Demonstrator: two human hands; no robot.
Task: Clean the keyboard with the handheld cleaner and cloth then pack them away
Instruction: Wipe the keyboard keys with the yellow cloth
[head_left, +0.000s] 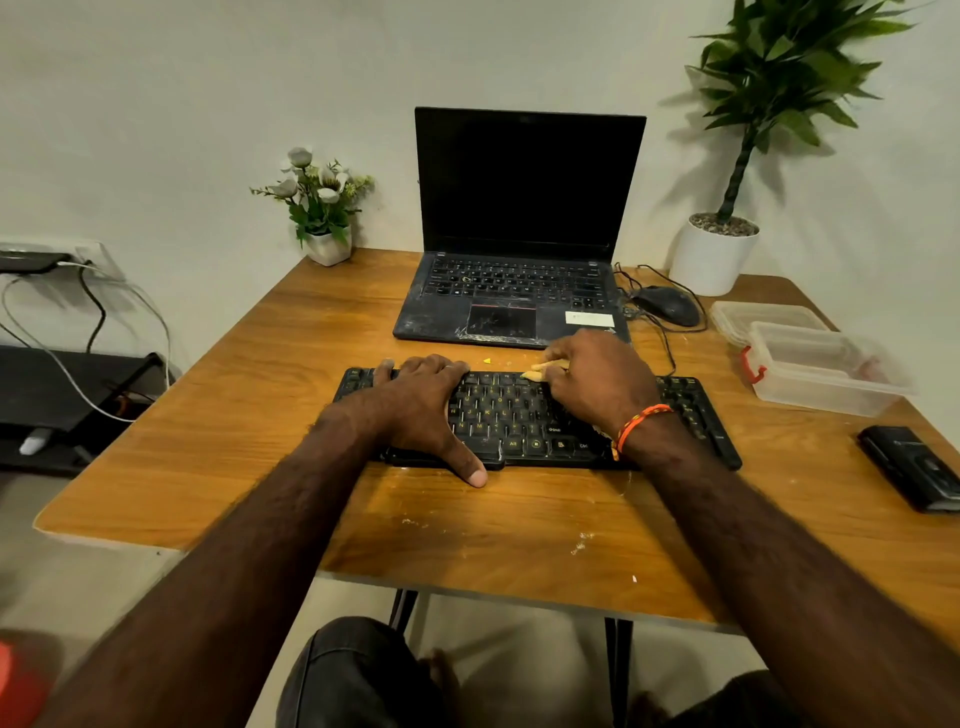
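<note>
A black keyboard (524, 421) lies across the middle of the wooden table (260, 415). My left hand (421, 405) presses flat on its left half, thumb hooked over the front edge. On the upper right keys my right hand (597, 384) is closed on a small yellowish cloth (540, 370), of which only a corner shows past the fingers. A black handheld cleaner (914, 465) rests alone near the table's right edge.
An open dusty laptop (519, 291) stands behind the keyboard, a wired mouse (667, 305) to its right. A clear plastic box (826, 371) and its lid (763, 317) sit at the right. Two potted plants (714, 254) stand at the back. Crumbs dot the front of the table.
</note>
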